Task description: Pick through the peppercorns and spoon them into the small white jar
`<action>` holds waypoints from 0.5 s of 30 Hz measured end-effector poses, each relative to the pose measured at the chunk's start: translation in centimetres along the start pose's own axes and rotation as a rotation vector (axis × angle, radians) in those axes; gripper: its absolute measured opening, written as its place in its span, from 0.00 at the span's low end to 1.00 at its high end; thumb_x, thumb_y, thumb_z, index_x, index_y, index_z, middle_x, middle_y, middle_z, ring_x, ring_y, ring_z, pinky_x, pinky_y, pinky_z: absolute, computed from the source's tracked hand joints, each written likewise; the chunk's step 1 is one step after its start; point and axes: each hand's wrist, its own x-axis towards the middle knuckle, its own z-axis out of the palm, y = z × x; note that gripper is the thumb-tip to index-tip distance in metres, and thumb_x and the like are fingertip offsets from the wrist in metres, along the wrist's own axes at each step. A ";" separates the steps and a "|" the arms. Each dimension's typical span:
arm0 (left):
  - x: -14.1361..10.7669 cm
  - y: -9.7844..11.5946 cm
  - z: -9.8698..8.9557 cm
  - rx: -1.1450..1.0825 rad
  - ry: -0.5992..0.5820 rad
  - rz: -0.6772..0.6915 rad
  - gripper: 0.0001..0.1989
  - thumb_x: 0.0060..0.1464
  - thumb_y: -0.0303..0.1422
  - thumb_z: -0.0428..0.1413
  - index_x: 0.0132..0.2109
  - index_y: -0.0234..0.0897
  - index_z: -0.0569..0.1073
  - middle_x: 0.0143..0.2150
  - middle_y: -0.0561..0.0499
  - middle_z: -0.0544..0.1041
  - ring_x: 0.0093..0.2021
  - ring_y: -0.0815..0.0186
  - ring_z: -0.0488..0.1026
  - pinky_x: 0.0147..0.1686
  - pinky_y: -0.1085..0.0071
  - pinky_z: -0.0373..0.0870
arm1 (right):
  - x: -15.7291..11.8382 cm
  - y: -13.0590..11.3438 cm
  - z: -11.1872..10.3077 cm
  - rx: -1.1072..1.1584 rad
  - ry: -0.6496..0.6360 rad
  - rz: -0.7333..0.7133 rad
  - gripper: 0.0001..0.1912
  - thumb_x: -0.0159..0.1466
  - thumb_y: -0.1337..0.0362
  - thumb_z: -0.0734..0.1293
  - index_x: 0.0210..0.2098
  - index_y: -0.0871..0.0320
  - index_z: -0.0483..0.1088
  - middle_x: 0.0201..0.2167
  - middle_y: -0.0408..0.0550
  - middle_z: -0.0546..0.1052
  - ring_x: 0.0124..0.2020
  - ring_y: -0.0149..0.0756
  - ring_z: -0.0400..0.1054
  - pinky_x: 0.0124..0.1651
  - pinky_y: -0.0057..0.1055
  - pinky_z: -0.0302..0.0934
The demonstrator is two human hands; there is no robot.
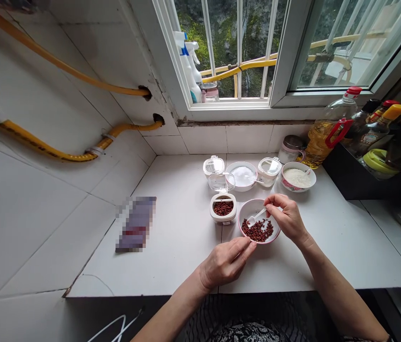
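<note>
My left hand (229,260) pinches the near rim of a white bowl (253,207) with a pink edge. Dark red Sichuan peppercorns (257,232) lie in a loose layer at its bottom. Between the thumb and fingers of my right hand (287,217) is the handle of a small white spoon (256,218), whose head rests over the peppercorns. Just left of the bowl stands a white spice jar (223,219), its clear lid (222,182) flipped up, with the same peppercorns inside.
Behind stand a lidded jar (213,166), a bowl of white grains (242,175), another clear-lidded jar (269,169) and a flowered bowl (298,177) of pale powder. An oil bottle (331,128) and a black box (355,173) of bottles are at right. A blurred packet (136,224) lies left.
</note>
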 end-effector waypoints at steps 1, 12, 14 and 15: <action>0.0 0.0 0.0 0.001 -0.003 -0.002 0.21 0.62 0.18 0.47 0.61 0.22 0.66 0.46 0.37 0.78 0.48 0.58 0.79 0.41 0.67 0.81 | 0.0 -0.1 0.0 0.033 -0.001 0.021 0.08 0.58 0.64 0.62 0.24 0.54 0.70 0.19 0.43 0.74 0.33 0.41 0.68 0.44 0.38 0.60; 0.1 0.0 0.0 -0.009 0.016 0.006 0.19 0.61 0.18 0.48 0.58 0.21 0.69 0.45 0.36 0.77 0.48 0.58 0.79 0.44 0.66 0.81 | 0.6 -0.4 0.2 0.355 0.035 0.189 0.07 0.57 0.59 0.67 0.28 0.56 0.72 0.18 0.42 0.75 0.23 0.35 0.70 0.34 0.34 0.64; 0.0 0.0 0.0 -0.009 0.013 0.003 0.20 0.62 0.18 0.48 0.60 0.22 0.68 0.46 0.37 0.77 0.48 0.59 0.79 0.43 0.67 0.81 | 0.6 -0.8 0.5 0.364 0.061 0.154 0.08 0.58 0.58 0.67 0.30 0.56 0.72 0.20 0.43 0.77 0.25 0.36 0.72 0.35 0.34 0.66; 0.0 0.0 0.0 -0.009 0.012 0.000 0.21 0.62 0.18 0.47 0.62 0.23 0.67 0.46 0.37 0.77 0.48 0.59 0.79 0.43 0.67 0.81 | 0.6 -1.1 0.7 0.360 0.070 0.126 0.08 0.60 0.58 0.67 0.32 0.56 0.72 0.22 0.44 0.78 0.26 0.37 0.73 0.36 0.34 0.66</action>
